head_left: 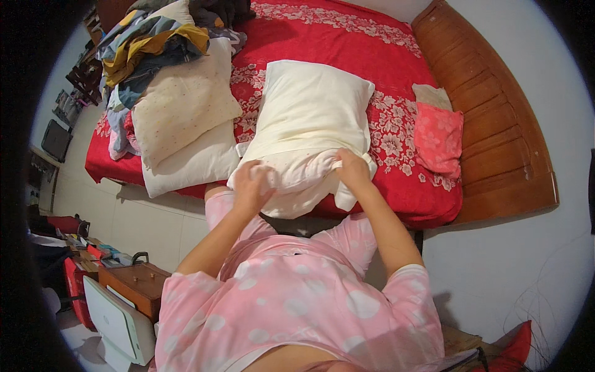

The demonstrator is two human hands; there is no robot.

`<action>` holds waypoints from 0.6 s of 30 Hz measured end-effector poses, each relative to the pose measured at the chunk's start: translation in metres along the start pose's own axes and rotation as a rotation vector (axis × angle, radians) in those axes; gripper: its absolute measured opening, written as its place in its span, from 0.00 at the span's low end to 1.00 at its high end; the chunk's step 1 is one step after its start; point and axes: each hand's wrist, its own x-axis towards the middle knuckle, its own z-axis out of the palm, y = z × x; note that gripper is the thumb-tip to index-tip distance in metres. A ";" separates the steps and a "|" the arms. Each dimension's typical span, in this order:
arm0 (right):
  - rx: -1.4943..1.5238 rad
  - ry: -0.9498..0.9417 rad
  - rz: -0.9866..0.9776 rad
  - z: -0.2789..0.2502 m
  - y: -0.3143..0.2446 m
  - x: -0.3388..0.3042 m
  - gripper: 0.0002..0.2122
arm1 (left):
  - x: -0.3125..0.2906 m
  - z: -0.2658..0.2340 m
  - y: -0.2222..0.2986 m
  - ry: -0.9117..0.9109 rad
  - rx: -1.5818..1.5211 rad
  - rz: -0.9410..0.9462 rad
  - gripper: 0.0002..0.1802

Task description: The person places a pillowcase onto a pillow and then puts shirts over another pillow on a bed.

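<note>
A cream pillow (313, 108) lies on the red floral bedspread (347, 37), its near end hanging over the bed's edge. The loose open end of its cream pillowcase (297, 186) is bunched there. My left hand (251, 183) grips the bunched fabric on the left side. My right hand (352, 168) grips the pillowcase edge on the right side. Both forearms come up from my pink dotted top.
Two more cream pillows (183, 111) are stacked at the bed's left, next to a pile of clothes (149, 43). A pink floral cloth (438, 137) lies by the wooden headboard (496, 124). A wooden box (139, 282) and a white printer (121, 325) stand on the floor at lower left.
</note>
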 end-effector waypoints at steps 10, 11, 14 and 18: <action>-0.044 0.037 0.133 0.001 0.004 0.003 0.07 | -0.032 0.058 -0.063 -0.191 -0.819 -0.696 0.28; -0.055 0.088 0.104 0.001 0.006 0.001 0.06 | -0.022 0.060 -0.052 -0.156 -0.959 -0.697 0.24; -0.153 -0.146 0.162 -0.002 0.008 -0.008 0.06 | 0.018 0.062 -0.026 -0.104 -1.019 -0.471 0.18; -0.249 -0.442 0.112 0.012 0.023 -0.035 0.08 | 0.074 0.060 0.008 -0.301 -0.925 -0.288 0.18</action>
